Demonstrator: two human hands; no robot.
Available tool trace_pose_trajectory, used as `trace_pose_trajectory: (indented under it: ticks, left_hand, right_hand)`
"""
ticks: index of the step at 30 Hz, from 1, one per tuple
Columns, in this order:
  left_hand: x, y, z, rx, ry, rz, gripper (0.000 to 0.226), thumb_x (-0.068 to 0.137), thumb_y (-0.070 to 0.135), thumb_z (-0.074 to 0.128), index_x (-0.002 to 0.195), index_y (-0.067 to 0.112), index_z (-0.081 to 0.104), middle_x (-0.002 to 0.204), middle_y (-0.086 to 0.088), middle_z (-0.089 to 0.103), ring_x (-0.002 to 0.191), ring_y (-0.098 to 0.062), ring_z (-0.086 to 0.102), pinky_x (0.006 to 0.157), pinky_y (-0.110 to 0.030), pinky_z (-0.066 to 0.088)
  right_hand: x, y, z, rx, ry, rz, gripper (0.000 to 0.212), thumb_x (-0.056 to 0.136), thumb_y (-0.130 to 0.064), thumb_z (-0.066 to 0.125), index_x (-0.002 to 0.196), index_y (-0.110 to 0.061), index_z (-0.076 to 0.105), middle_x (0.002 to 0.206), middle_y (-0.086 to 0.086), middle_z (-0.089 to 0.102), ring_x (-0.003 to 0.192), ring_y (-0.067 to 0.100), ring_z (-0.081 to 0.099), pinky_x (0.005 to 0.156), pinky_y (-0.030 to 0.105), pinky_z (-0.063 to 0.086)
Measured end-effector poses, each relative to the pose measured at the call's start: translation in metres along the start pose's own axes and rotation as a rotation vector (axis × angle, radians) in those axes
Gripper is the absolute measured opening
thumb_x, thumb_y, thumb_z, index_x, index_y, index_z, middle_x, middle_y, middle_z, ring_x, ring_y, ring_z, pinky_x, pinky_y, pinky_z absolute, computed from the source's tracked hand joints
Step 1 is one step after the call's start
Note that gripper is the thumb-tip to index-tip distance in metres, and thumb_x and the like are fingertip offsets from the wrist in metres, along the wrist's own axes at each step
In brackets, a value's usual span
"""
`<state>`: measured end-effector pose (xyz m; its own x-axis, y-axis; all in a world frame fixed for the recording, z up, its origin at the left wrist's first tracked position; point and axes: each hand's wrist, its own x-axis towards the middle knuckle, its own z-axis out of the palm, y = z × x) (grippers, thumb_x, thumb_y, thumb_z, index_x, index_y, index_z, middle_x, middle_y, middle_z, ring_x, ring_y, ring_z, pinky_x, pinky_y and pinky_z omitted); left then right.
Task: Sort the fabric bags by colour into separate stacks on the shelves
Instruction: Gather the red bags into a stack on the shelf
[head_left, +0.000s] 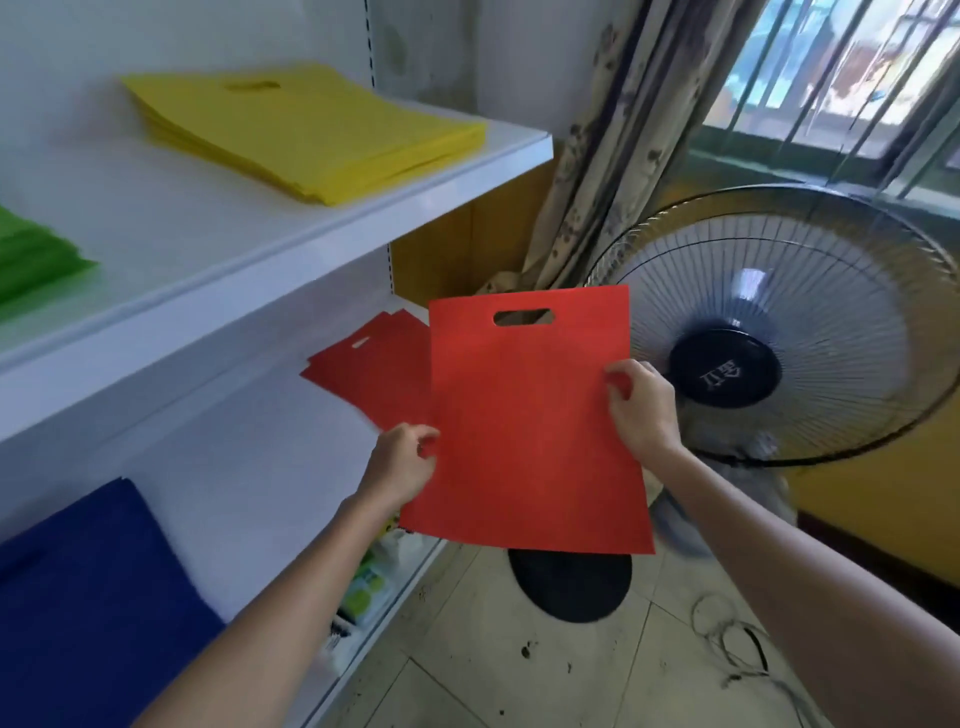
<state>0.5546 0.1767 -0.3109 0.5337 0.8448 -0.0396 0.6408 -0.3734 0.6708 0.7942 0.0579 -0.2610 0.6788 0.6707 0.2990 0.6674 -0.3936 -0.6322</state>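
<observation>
Both hands (402, 457) (641, 410) pinch the upright red bag's (530, 431) side edges.

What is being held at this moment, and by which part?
One red bag, held up flat. The left hand pinches its left edge, the right hand its right edge, both below the handle cut-out.

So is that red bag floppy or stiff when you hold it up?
Probably fairly stiff for fabric: the red bag hangs flat though the left hand and right hand only pinch its side edges. Likely very light, since fingertips alone carry it. Being so thin, it would probably bend if pushed.
</observation>
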Motion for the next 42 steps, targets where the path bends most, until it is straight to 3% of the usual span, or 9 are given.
trace_pose_trajectory:
  ticks: [4,10,17,24,29,32,36,39,42]
  left_hand:
    - [0.034,-0.028,0.012,-0.012,-0.022,-0.066,0.033,0.086,0.008,0.055,0.118,0.013,0.063,0.115,-0.008,0.061,0.102,-0.02,0.057,0.082,-0.019,0.037]
    - [0.056,-0.061,0.029,-0.022,-0.033,-0.158,0.035,0.086,0.005,0.052,0.118,0.013,0.063,0.114,-0.007,0.06,0.098,-0.019,0.057,0.085,-0.022,0.04]
    - [0.071,-0.085,0.045,-0.075,0.142,-0.255,0.034,0.089,0.01,0.055,0.123,0.013,0.059,0.103,0.0,0.054,0.075,-0.008,0.05,0.072,-0.015,0.037]
    - [0.116,-0.116,0.067,-0.022,0.312,-0.416,0.036,0.09,0.011,0.055,0.126,0.009,0.056,0.12,-0.007,0.056,0.111,-0.019,0.053,0.093,-0.02,0.036]
    - [0.172,-0.114,0.084,-0.022,0.363,-0.486,0.044,0.089,0.01,0.054,0.133,0.007,0.049,0.126,-0.01,0.052,0.116,-0.024,0.05,0.101,-0.027,0.037]
    - [0.19,-0.115,0.092,0.069,0.362,-0.596,0.049,0.09,0.017,0.053,0.138,0.012,0.042,0.132,-0.008,0.047,0.122,-0.024,0.044,0.103,-0.033,0.038]
    - [0.195,-0.11,0.102,0.168,0.404,-0.84,0.046,0.092,0.029,0.052,0.135,0.014,0.041,0.13,-0.01,0.044,0.118,-0.027,0.046,0.093,-0.039,0.044]
    - [0.199,-0.106,0.109,0.07,0.466,-0.832,0.044,0.092,0.026,0.052,0.132,0.011,0.041,0.125,-0.012,0.046,0.112,-0.029,0.052,0.091,-0.04,0.045]
    - [0.199,-0.108,0.11,0.031,0.49,-0.803,0.046,0.093,0.025,0.051,0.135,0.012,0.039,0.124,-0.013,0.049,0.108,-0.031,0.055,0.093,-0.04,0.045]
  right_hand:
    - [0.024,0.013,0.044,-0.03,-0.093,0.06,0.027,0.088,-0.003,0.051,0.113,-0.006,0.063,0.114,0.008,0.059,0.103,0.024,0.056,0.089,0.026,0.04]
    - [0.042,0.024,0.098,-0.06,-0.249,0.119,0.036,0.089,-0.005,0.049,0.125,-0.005,0.056,0.127,0.008,0.052,0.115,0.023,0.05,0.086,0.018,0.032]
    - [0.093,0.036,0.177,-0.04,-0.379,0.012,0.031,0.093,-0.004,0.044,0.121,-0.006,0.057,0.125,0.007,0.051,0.111,0.025,0.053,0.094,0.033,0.045]
    - [0.18,0.023,0.283,-0.204,-0.653,-0.391,0.049,0.089,-0.008,0.046,0.137,-0.002,0.04,0.144,0.011,0.034,0.129,0.03,0.037,0.107,0.041,0.034]
    - [0.232,0.017,0.343,-0.412,-0.722,-0.645,0.06,0.09,-0.016,0.045,0.144,-0.006,0.021,0.15,0.007,0.016,0.131,0.03,0.023,0.103,0.045,0.029]
    - [0.24,0.021,0.365,-0.577,-0.772,-0.596,0.058,0.097,-0.022,0.035,0.147,-0.011,0.009,0.152,0.011,0.012,0.135,0.032,0.02,0.106,0.048,0.027]
    - [0.241,0.021,0.374,-0.603,-0.745,-0.485,0.046,0.099,-0.026,0.032,0.141,-0.008,0.024,0.142,0.015,0.032,0.129,0.035,0.028,0.101,0.048,0.031]
    - [0.249,0.026,0.374,-0.556,-0.758,-0.57,0.044,0.099,-0.023,0.033,0.141,-0.012,0.026,0.144,0.009,0.029,0.128,0.034,0.028,0.1,0.051,0.032]
    - [0.252,0.026,0.375,-0.553,-0.833,-0.664,0.051,0.099,-0.023,0.031,0.147,-0.023,0.013,0.153,0.0,0.014,0.133,0.031,0.022,0.099,0.055,0.033]
